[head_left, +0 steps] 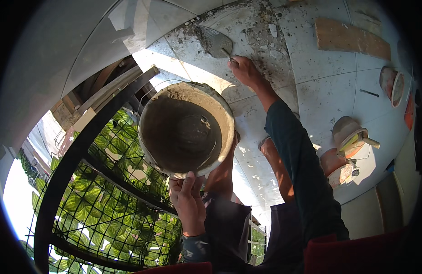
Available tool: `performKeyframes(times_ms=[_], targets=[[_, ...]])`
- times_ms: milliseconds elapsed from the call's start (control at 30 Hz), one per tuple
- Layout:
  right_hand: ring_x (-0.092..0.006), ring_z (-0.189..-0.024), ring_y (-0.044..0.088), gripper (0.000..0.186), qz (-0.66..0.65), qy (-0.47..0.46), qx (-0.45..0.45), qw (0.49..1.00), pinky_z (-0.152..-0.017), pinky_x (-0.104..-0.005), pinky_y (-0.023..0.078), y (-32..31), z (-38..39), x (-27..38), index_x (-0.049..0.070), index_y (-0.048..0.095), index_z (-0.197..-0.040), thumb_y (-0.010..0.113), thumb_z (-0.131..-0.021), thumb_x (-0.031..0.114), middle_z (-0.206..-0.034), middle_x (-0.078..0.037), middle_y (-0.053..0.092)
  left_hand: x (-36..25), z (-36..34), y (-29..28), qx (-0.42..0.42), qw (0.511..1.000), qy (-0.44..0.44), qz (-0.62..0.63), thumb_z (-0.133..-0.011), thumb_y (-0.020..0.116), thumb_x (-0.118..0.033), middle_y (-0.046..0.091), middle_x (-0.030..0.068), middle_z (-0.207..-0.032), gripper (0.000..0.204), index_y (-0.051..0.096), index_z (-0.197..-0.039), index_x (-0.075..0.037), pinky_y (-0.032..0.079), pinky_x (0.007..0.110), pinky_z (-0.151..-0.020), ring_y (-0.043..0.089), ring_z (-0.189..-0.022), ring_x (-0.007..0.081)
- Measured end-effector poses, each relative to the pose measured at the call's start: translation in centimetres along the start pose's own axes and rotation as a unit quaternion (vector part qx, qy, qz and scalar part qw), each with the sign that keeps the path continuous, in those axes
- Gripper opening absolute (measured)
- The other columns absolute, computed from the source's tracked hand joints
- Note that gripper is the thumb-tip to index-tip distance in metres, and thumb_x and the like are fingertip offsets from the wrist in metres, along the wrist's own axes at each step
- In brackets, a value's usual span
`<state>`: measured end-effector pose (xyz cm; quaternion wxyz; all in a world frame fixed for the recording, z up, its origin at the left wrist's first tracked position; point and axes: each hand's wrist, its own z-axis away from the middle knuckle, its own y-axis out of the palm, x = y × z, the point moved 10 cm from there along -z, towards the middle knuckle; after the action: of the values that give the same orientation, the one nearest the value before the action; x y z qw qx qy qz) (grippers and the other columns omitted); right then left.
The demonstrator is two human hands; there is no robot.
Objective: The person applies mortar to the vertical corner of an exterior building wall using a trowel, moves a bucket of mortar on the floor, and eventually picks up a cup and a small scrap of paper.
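Bucket point(223, 114) and trowel point(218, 44), one each, occupy two hands point(190, 210) point(245, 72).

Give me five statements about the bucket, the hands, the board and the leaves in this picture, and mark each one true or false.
1. The left hand grips the near rim of the bucket. True.
2. The right hand holds a yellow sponge. False: it holds a trowel by its handle.
3. The bucket is full to the brim. False: much of its inner wall shows.
4. The brown board lies to the right of the trowel. True.
5. The green leaves fill the picture's upper right. False: they are at its lower left.
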<state>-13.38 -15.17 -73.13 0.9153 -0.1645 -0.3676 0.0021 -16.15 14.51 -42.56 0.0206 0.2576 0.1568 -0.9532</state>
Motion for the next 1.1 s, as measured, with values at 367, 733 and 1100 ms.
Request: performKeyframes(times_ms=[367, 733, 1100], targets=[[-0.0196, -0.069, 0.061, 0.033, -0.102, -0.079, 0.057, 0.99, -0.062, -0.0334, 0.05, -8.0, 13.5, 4.8, -0.003, 0.063, -0.108, 0.064, -0.091, 0.026, -0.082, -0.008, 0.063, 2.3, -0.1, 1.3, 0.038, 0.997, 0.011, -0.059, -0.09, 0.062, 0.0, 0.062, 0.0096, -0.111, 0.029, 0.05, -0.116, -0.002, 0.052, 0.037, -0.093, 0.063, -0.103, 0.0197], [-0.0305, -0.086, 0.066, 0.035, 0.362, -0.108, 0.028, 0.925, -0.07, -0.0437, 0.055, -10.1, 25.0, 7.0, 0.0, 0.061, -0.112, 0.066, -0.078, 0.011, -0.098, -0.015, 0.06, 6.1, 3.8, 9.7, 0.177, 0.975, 0.052, -0.127, -0.089, 0.058, 0.006, 0.061, 0.0096, -0.109, 0.027, 0.051, -0.113, -0.002, 0.059, 0.035, -0.083, 0.064, -0.1, 0.0198], [-0.041, -0.089, 0.066, 0.032, 0.161, 0.071, -0.107, 0.979, -0.079, -0.0453, 0.056, -18.7, 32.1, 0.5, -0.008, 0.059, -0.102, 0.067, -0.074, 0.007, -0.1, -0.027, 0.063, 10.2, 1.5, 23.8, 0.379, 0.894, 0.068, -0.228, -0.082, 0.057, 0.003, 0.064, 0.006, -0.101, 0.025, 0.055, -0.106, -0.004, 0.055, 0.028, -0.078, 0.065, -0.089, 0.0141]])
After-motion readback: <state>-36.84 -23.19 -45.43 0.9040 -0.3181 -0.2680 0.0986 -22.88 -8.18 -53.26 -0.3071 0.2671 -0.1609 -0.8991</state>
